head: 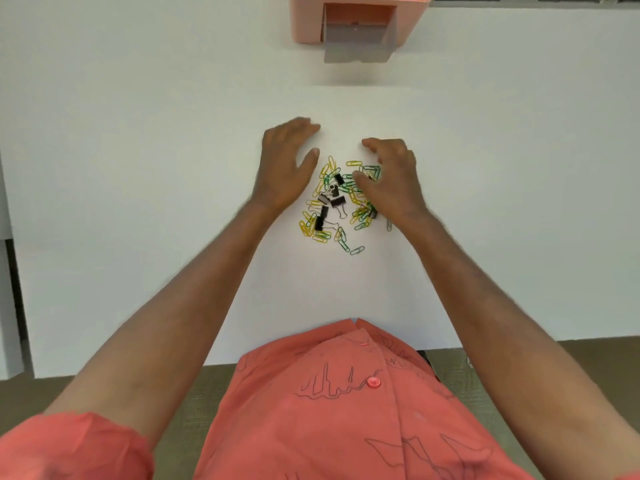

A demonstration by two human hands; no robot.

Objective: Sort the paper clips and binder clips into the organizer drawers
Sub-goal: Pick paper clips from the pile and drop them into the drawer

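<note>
The paper clips and binder clips lie mixed in one heap on the table, well short of the pink organizer, whose drawer stands open to receive them. The left hand rests flat and empty beside the heap, likely steadying it. The right hand curls over the clips, its grip half closed; whether it has any pinched I cannot tell.

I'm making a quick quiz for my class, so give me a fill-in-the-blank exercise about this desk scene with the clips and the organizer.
1. The binder clips in the pile are ____ in colour.
2. The paper clips are green and ____.
3. The organizer at the far edge of the table is ____ in colour.
4. The left hand lies flat beside the pile, while the ____ hand curls its fingers over it.

Missing words: black; yellow; pink; right
</note>
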